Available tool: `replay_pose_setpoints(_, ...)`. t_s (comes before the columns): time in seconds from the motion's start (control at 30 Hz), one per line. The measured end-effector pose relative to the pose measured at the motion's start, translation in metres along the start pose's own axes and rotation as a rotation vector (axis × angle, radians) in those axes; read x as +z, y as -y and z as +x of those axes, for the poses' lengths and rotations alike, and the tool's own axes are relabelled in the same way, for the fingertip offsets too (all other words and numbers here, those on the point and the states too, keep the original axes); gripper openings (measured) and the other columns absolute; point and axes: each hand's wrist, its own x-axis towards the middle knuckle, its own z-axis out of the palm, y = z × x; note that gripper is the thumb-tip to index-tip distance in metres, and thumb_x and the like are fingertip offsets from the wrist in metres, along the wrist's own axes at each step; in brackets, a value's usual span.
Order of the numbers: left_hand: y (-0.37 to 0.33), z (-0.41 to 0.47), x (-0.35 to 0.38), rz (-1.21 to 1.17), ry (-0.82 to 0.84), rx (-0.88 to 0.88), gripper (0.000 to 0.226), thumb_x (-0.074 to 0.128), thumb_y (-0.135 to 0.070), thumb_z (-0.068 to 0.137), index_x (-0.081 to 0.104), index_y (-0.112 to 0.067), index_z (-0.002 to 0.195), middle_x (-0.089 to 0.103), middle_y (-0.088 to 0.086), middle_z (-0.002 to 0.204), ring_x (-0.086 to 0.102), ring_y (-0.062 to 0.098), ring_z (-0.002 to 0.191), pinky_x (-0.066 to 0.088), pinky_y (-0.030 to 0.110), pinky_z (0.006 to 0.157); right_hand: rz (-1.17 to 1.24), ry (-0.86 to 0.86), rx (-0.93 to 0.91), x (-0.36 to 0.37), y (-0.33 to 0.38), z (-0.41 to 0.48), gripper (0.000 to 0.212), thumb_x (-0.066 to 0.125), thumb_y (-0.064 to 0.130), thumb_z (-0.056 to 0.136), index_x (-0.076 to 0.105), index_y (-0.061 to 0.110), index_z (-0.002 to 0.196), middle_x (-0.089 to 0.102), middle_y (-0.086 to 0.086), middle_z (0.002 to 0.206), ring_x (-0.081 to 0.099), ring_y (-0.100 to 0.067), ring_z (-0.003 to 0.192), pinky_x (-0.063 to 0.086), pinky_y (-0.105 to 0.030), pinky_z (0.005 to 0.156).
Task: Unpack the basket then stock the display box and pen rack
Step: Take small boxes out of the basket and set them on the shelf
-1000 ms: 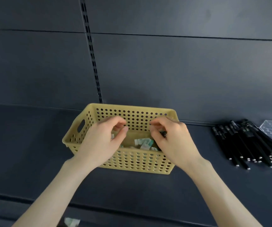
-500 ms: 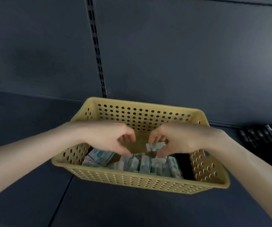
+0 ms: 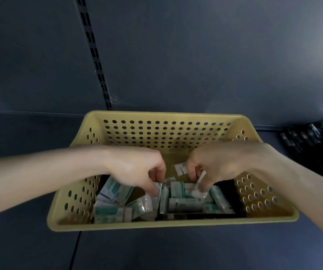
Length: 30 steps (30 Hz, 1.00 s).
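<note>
Basket [image 3: 172,223] sitting on the dark shelf [image 3: 176,250], bottom covered with small teal-and-white packets [image 3: 115,190], all jumbled; left hand [image 3: 137,168] and right hand [image 3: 221,164] both inside, fingers curled, each pinching a packet; best to lift straight up past the rim, gripping firmly on probably slippery wrappers; black pens [image 3: 312,145] loose outside, at right.

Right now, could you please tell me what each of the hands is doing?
Left hand: pinching a teal packet in the basket.
Right hand: pinching a white packet.
</note>
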Motion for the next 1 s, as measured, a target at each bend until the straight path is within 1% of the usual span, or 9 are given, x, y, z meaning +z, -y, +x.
replay_pose_setpoints(0.17, 0.002, -0.008, -0.006, 0.050, -0.085, -0.077, 0.014, 0.062, -0.033, 0.089, 0.058, -0.025, 0.099, 0.055, -0.013, 0.087, 0.056, 0.005, 0.080, 0.049, 0.020, 0.069, 0.128, -0.116, -0.015, -0.003, -0.005, -0.003, 0.009, 0.064, 0.037, 0.086, 0.056, 0.034, 0.086, 0.052, 0.017, 0.074, 0.049, 0.006, 0.065, 0.036, -0.013, 0.055)
replay_pose_setpoints(0.27, 0.010, -0.016, -0.011, 0.211, -0.159, -0.174, 0.017, 0.059, -0.041, 0.089, 0.055, -0.026, 0.095, 0.051, -0.013, 0.090, 0.049, 0.004, 0.077, 0.037, 0.013, 0.057, 0.056, -0.220, -0.013, -0.002, -0.007, 0.000, 0.011, 0.057, 0.040, 0.090, 0.051, 0.031, 0.094, 0.045, 0.019, 0.081, 0.045, 0.004, 0.074, 0.033, -0.014, 0.060)
replay_pose_setpoints(0.4, 0.020, -0.024, -0.007, 0.402, -0.134, -0.269, 0.025, 0.056, -0.045, 0.090, 0.060, -0.023, 0.101, 0.051, -0.009, 0.097, 0.050, 0.005, 0.084, 0.039, 0.015, 0.059, -0.167, -0.193, 0.002, 0.002, 0.000, 0.005, 0.021, 0.050, 0.037, 0.094, 0.051, 0.017, 0.100, 0.052, 0.005, 0.095, 0.049, -0.015, 0.089, 0.044, -0.032, 0.076)
replay_pose_setpoints(0.5, 0.019, -0.023, -0.004, 0.365, -0.088, -0.269, 0.014, 0.054, -0.042, 0.092, 0.057, -0.034, 0.103, 0.049, -0.014, 0.082, 0.049, 0.000, 0.071, 0.036, 0.015, 0.053, -0.234, -0.185, 0.002, 0.002, 0.006, 0.009, 0.020, 0.051, 0.031, 0.095, 0.052, 0.012, 0.102, 0.057, -0.001, 0.092, 0.053, -0.016, 0.081, 0.046, -0.032, 0.066)
replay_pose_setpoints(0.6, 0.018, -0.016, -0.002, 0.371, -0.118, -0.254, 0.027, 0.055, -0.037, 0.093, 0.060, -0.021, 0.114, 0.041, -0.017, 0.074, 0.047, 0.000, 0.066, 0.038, 0.016, 0.054, -0.274, -0.171, 0.022, 0.003, 0.008, 0.014, 0.023, 0.055, 0.029, 0.093, 0.046, 0.013, 0.107, 0.046, 0.004, 0.081, 0.042, -0.007, 0.065, 0.032, -0.022, 0.049)
replay_pose_setpoints(0.73, 0.020, -0.012, -0.002, 0.398, -0.111, -0.262, 0.033, 0.061, -0.037, 0.090, 0.052, -0.016, 0.114, 0.052, -0.012, 0.087, 0.053, 0.007, 0.080, 0.045, 0.017, 0.059, -0.327, -0.182, 0.009, 0.006, 0.004, 0.018, 0.030, 0.055, 0.031, 0.092, 0.055, 0.005, 0.107, 0.055, -0.003, 0.091, 0.053, -0.017, 0.080, 0.042, -0.026, 0.060)
replay_pose_setpoints(0.87, 0.019, -0.008, -0.001, 0.421, -0.131, -0.256, 0.038, 0.057, -0.046, 0.089, 0.036, -0.016, 0.099, 0.052, -0.006, 0.081, 0.048, 0.007, 0.064, 0.036, 0.016, 0.046, -0.314, -0.182, -0.029, 0.007, 0.004, 0.015, 0.029, 0.053, 0.034, 0.093, 0.059, 0.007, 0.098, 0.052, -0.005, 0.099, 0.050, -0.019, 0.090, 0.039, -0.028, 0.065)
replay_pose_setpoints(0.93, 0.018, -0.006, 0.000, 0.445, -0.129, -0.234, 0.040, 0.051, -0.049, 0.091, 0.048, -0.011, 0.102, 0.057, -0.004, 0.084, 0.052, 0.009, 0.065, 0.042, 0.018, 0.050, -0.301, -0.184, -0.042, 0.006, 0.005, 0.013, 0.026, 0.051, 0.034, 0.094, 0.056, 0.009, 0.099, 0.054, -0.004, 0.097, 0.051, -0.019, 0.090, 0.041, -0.029, 0.068)
replay_pose_setpoints(1.0, 0.018, -0.005, 0.001, 0.451, -0.110, -0.234, 0.039, 0.050, -0.048, 0.092, 0.058, -0.011, 0.101, 0.064, 0.002, 0.091, 0.061, 0.016, 0.072, 0.049, 0.026, 0.059, -0.223, -0.180, -0.047, 0.003, 0.005, 0.008, 0.019, 0.049, 0.033, 0.095, 0.050, 0.015, 0.093, 0.053, 0.001, 0.087, 0.050, -0.013, 0.077, 0.038, -0.025, 0.059)
